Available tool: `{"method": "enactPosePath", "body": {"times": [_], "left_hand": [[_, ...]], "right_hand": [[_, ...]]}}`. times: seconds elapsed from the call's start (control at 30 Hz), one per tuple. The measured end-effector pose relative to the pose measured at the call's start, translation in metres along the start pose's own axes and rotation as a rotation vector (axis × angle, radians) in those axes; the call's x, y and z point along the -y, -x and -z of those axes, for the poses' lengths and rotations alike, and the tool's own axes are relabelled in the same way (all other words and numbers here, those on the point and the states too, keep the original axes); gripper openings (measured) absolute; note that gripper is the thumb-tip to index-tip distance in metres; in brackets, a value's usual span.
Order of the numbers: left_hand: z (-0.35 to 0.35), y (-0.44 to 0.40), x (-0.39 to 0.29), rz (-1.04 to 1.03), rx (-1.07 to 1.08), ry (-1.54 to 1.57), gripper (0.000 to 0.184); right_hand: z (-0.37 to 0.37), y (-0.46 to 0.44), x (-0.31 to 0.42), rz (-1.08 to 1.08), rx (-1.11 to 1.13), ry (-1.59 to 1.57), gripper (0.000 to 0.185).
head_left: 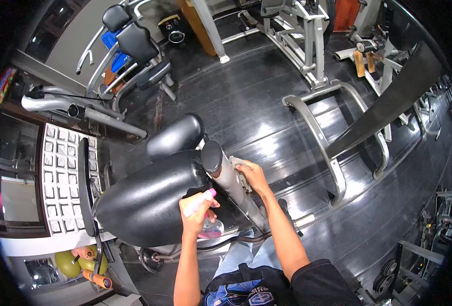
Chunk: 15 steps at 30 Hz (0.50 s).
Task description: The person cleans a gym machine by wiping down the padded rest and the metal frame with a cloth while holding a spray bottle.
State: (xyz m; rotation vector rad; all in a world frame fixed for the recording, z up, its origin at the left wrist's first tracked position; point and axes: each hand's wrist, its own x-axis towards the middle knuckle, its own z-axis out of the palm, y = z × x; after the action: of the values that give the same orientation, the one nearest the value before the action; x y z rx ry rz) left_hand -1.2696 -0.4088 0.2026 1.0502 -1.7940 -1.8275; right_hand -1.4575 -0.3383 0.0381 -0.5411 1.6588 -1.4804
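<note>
My left hand [194,213] is closed round a spray bottle [212,230] with a pink nozzle and pink liquid inside its clear body. It hovers over the edge of a black padded bench seat [152,196]. A light grey cloth [237,162] is in my right hand [255,177], pressed against the side of a grey metal post [232,186]. Dark padding or a cap tops the post. Beyond the seat sits a smaller black pad [176,136]. Fingers of my right hand partly hide the cloth.
A bent bar [213,247] and a weight plate [151,260] lie close to my legs. Silver frame rails [333,176] stand on the right, with a seated machine [139,48] at the back left. Green balls [69,264] rest at lower left on the black floor.
</note>
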Motion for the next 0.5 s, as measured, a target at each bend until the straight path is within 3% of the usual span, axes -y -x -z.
{"method": "enactPosePath", "body": {"times": [0.1, 0.27, 0.47, 0.5], "left_hand": [[-0.001, 0.002, -0.002, 0.025, -0.013, -0.017, 0.027], [-0.003, 0.002, -0.003, 0.035, -0.027, -0.014, 0.027], [-0.002, 0.001, 0.002, 0.006, -0.012, 0.002, 0.028], [-0.002, 0.001, 0.003, 0.003, -0.007, 0.002, 0.028]], "right_hand": [[0.001, 0.02, -0.015, 0.013, -0.035, -0.076, 0.036], [0.01, 0.065, -0.066, -0.137, -0.144, 0.099, 0.04], [0.001, 0.05, -0.018, -0.146, -0.136, 0.113, 0.037], [-0.005, 0.053, -0.01, -0.02, -0.195, 0.048, 0.034]]}}
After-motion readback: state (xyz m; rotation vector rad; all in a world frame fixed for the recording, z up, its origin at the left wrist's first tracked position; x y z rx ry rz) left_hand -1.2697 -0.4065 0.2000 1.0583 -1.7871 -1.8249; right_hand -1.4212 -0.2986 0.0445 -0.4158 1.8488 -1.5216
